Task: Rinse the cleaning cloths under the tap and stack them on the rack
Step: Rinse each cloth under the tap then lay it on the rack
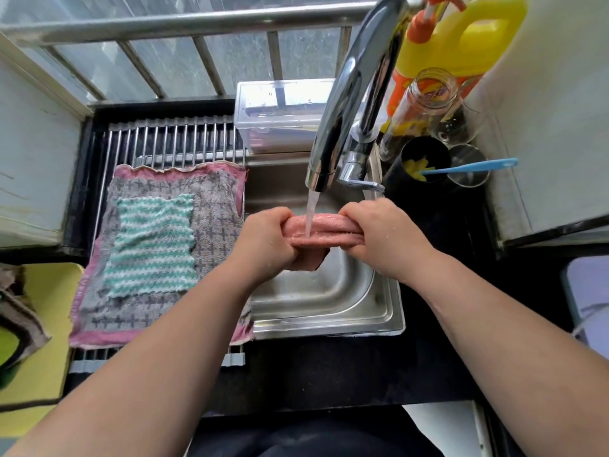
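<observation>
The steel sink [329, 291] sits at the centre of the frame, set in a dark counter [329, 367]. It is hemmed in on the left by the rack [171, 140], at the top by a clear box [280, 113], and on the right by a black cup [425, 159] holding a blue brush [471, 165]. Bare basin lies open below the hands, down to the lower rim. The tap [349, 94] arches over from the upper right, and its water stream [309, 209] falls between the hands.

The left grip [268, 237] and right grip [384, 235] are both curled tight round the ends of a rolled pink cloth [324, 225], held level over the basin with the stream striking its middle.

On the rack, a grey cross-patterned cloth [214, 206] lies flat, its right edge at the sink rim. A green striped cloth [151, 245] is spread on top of it.
</observation>
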